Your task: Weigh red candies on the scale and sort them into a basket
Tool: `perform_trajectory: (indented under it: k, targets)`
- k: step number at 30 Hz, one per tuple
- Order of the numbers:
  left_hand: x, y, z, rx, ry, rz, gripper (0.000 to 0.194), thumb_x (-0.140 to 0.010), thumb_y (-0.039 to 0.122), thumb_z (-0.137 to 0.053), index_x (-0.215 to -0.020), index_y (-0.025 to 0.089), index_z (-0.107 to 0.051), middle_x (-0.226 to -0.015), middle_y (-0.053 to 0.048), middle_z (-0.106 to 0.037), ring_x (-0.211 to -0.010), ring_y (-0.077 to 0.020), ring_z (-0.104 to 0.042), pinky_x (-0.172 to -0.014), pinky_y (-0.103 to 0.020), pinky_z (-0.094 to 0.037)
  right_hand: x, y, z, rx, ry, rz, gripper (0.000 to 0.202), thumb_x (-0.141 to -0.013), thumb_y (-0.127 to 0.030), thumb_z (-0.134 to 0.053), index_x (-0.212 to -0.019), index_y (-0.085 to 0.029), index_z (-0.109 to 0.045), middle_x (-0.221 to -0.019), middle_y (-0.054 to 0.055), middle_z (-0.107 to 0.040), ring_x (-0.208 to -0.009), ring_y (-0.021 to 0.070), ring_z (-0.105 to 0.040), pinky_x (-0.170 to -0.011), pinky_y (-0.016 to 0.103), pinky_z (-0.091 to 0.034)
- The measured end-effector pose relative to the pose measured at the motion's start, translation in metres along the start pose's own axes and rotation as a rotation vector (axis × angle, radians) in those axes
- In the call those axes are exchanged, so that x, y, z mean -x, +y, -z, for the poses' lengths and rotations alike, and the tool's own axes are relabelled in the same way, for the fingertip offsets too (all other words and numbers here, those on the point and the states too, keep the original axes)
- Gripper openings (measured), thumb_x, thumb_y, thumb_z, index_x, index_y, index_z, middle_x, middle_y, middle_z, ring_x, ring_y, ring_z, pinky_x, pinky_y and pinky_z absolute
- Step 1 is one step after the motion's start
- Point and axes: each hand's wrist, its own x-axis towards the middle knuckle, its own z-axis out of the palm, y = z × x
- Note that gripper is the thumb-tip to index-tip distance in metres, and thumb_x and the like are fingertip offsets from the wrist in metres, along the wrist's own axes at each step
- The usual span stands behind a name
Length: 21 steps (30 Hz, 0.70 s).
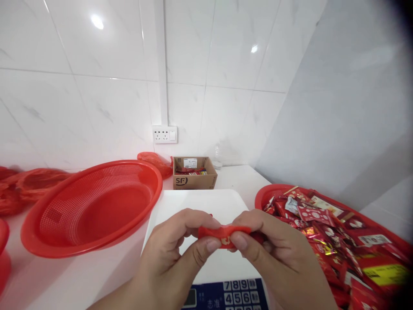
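In the head view, the left hand (174, 258) and the right hand (284, 254) are close together, and both are clamped on one small red packet (208, 232). Each thumb presses from the near side against the fingers behind, so the packet lies stretched between the two grips, its near face bowed and a pale mark showing between the thumb tips. Something darker red shows by the right fingers; whether it belongs to the same packet I cannot tell.

The packet is held up over the white pan (196, 200) of a scale, whose blue keypad (240, 297) shows below the hands. The step in hand looks like handling this one packet with both sets of fingertips, spreading or working it; whether it is sealed or torn cannot be made out. From this hold, any next move calls for even pressure from both thumbs, and one side should ease off only while the other has it firmly, since the packet seems light and soft enough to slip or crumple.

To the right, a red basket (277, 187) holds a heap of shiny wrapped sweets (316, 214), near the right hand. To the left, a wide red colander (109, 213) stands on the white worktop (125, 262). Behind the pan are a carton (193, 181) with small packs in it and, just beside it, a red bag (156, 163).
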Motion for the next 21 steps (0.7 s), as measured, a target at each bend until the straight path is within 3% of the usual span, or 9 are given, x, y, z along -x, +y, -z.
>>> perform_trajectory:
  k: [4, 10, 12, 15, 19, 21]
  targets:
    - [-0.001, 0.0, -0.001, 0.035, 0.008, 0.053, 0.01, -0.09, 0.021, -0.066, -0.097, 0.028, -0.067, -0.084, 0.002, -0.072, -0.076, -0.0121, -0.067, -0.07, -0.021, -0.056, -0.002, 0.0, -0.001, 0.022, 0.017, 0.085, 0.014, -0.09, -0.033, -0.064, -0.079, -0.028, -0.072, -0.067, -0.005, -0.068, -0.06, 0.0121, -0.059, -0.054, 0.021, -0.044]
    - [0.001, -0.001, 0.002, 0.133, -0.004, 0.207, 0.01, -0.089, 0.026, -0.068, -0.098, 0.028, -0.064, -0.086, 0.004, -0.067, -0.071, -0.0077, -0.064, -0.065, -0.014, -0.055, -0.005, 0.003, 0.0, 0.215, 0.008, 0.339, 0.009, -0.088, -0.022, -0.067, -0.085, -0.029, -0.071, -0.076, -0.005, -0.072, -0.065, 0.0113, -0.064, -0.057, 0.02, -0.047]
    - [0.002, 0.0, 0.003, 0.128, 0.004, 0.182, 0.011, -0.09, 0.022, -0.066, -0.098, 0.029, -0.064, -0.089, 0.004, -0.068, -0.078, -0.0078, -0.065, -0.071, -0.014, -0.055, -0.007, 0.006, 0.001, 0.269, 0.032, 0.326, 0.004, -0.085, -0.026, -0.071, -0.089, -0.028, -0.071, -0.077, -0.005, -0.073, -0.064, 0.0121, -0.064, -0.058, 0.02, -0.05]
    - [0.003, 0.001, 0.002, 0.128, 0.011, 0.121, 0.018, -0.09, 0.016, -0.066, -0.1, 0.031, -0.064, -0.094, 0.004, -0.069, -0.086, -0.0089, -0.066, -0.078, -0.014, -0.055, -0.01, 0.009, 0.002, 0.31, 0.025, 0.224, 0.019, -0.077, -0.036, -0.078, -0.093, -0.028, -0.072, -0.078, -0.003, -0.074, -0.064, 0.0135, -0.065, -0.056, 0.021, -0.051]
    - [0.003, 0.001, -0.001, 0.137, 0.045, 0.074, 0.026, -0.087, 0.008, -0.065, -0.1, 0.031, -0.065, -0.101, 0.002, -0.069, -0.094, -0.0112, -0.067, -0.081, -0.016, -0.056, -0.01, 0.007, 0.0, 0.152, -0.088, 0.125, 0.02, -0.077, -0.042, -0.075, -0.09, -0.027, -0.073, -0.076, -0.002, -0.073, -0.061, 0.0138, -0.063, -0.051, 0.02, -0.049]
    - [0.003, 0.001, -0.002, 0.125, 0.053, 0.058, 0.031, -0.086, 0.004, -0.064, -0.101, 0.031, -0.066, -0.103, 0.002, -0.069, -0.096, -0.0114, -0.067, -0.082, -0.016, -0.055, -0.007, 0.005, -0.002, 0.075, -0.074, 0.096, 0.015, -0.079, -0.039, -0.073, -0.087, -0.026, -0.072, -0.073, -0.001, -0.071, -0.062, 0.0141, -0.062, -0.051, 0.02, -0.047]
